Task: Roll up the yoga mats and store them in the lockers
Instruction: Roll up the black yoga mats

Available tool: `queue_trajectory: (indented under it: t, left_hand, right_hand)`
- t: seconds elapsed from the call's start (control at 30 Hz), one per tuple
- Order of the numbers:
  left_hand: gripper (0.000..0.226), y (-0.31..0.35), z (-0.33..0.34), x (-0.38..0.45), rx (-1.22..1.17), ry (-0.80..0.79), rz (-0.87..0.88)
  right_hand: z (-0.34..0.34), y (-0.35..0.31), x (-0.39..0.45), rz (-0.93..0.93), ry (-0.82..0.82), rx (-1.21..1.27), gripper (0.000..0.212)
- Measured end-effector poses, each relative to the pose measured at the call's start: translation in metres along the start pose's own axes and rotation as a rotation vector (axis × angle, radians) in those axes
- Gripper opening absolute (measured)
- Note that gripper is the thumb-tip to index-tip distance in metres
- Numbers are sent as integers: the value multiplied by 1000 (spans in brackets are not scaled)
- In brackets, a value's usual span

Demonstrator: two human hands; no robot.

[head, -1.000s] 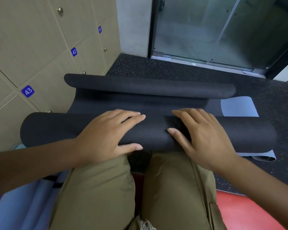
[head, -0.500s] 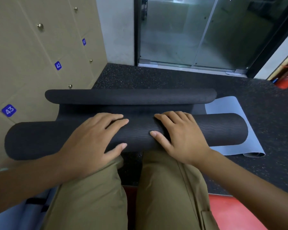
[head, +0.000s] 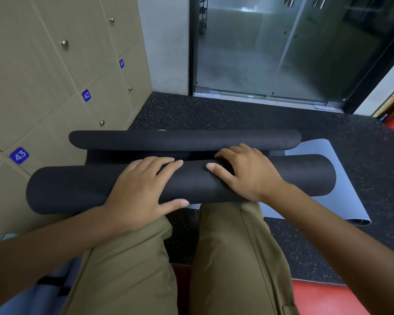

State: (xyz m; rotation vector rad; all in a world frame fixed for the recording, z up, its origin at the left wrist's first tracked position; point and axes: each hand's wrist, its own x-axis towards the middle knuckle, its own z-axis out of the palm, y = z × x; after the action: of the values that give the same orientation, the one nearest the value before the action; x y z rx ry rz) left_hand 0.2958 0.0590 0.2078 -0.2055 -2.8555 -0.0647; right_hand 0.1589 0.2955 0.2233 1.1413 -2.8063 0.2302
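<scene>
A black yoga mat [head: 77, 187] lies across the floor in front of my knees, its near part wound into a thick roll. Its far end [head: 184, 139] curls up in a thinner roll, and only a narrow flat strip separates the two. My left hand [head: 137, 192] presses on the middle of the thick roll, fingers nearly straight and thumb along the near side. My right hand [head: 248, 171] grips the roll a little further right, fingers curled over its far side. Beige numbered lockers [head: 43, 87] stand shut on the left.
A grey-blue mat [head: 346, 201] lies flat under the black one and sticks out to the right. Glass doors [head: 271, 53] close off the far side. The floor is dark speckled rubber, with a red strip [head: 323, 298] near me. A light-blue item [head: 32, 298] lies at bottom left.
The thick roll has moved away from me toward the curled far end, so the flat strip between them is shorter. Both hands stayed on the roll.
</scene>
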Motion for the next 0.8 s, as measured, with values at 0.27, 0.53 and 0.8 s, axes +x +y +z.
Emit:
queue_trajectory:
  t: [0.27, 0.53, 0.8]
  left_hand:
    - [81, -24, -1, 43, -101, -207, -75]
    - [77, -30, 3, 58, -100, -152, -111]
    - [107, -33, 28, 39, 117, 36, -40]
  right_hand:
    - [15, 2, -12, -16, 188, -87, 70]
    - [32, 10, 9, 6, 185, -113, 77]
    - [21, 23, 58, 24, -78, -17, 70]
